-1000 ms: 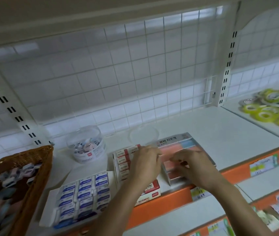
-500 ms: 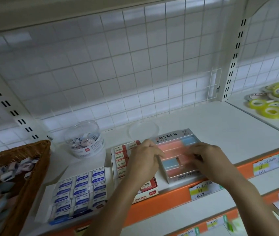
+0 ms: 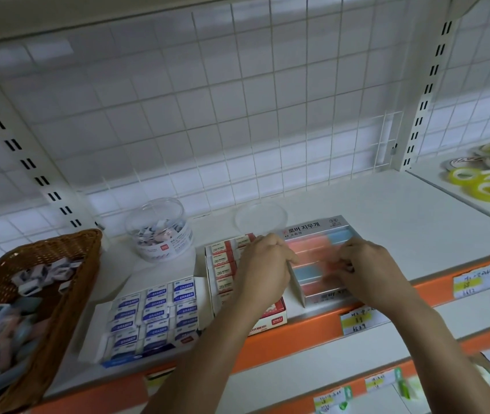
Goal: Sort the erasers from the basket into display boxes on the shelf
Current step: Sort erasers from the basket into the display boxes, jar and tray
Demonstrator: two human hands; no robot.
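A wicker basket (image 3: pixel 58 243) at the left holds several loose erasers (image 3: pixel 7 324). Three display boxes stand along the shelf front: a blue ERASER box (image 3: pixel 154 312), a red 2B box (image 3: pixel 222 264) and a pastel eraser box (image 3: pixel 315 227) with pink and blue erasers. My left hand (image 3: pixel 263 264) lies over the red box, fingers curled on the pastel box's left wall. My right hand (image 3: pixel 369 270) is over the pastel box. Its curled fingertips pinch a pastel eraser among the rows; that spot is blurred.
A clear round tub (image 3: pixel 160 231) of small erasers stands behind the boxes, its lid (image 3: pixel 260 218) lying beside it. Yellow tape rolls (image 3: pixel 482 180) lie on the neighbouring shelf at right. White shelf surface (image 3: pixel 402 210) stretches right of the pastel box. Price tags (image 3: pixel 476 282) line the orange edge.
My right hand has shifted from the box's left part to its middle rows. The left hand stays at the box's left wall. The camera has moved closer.
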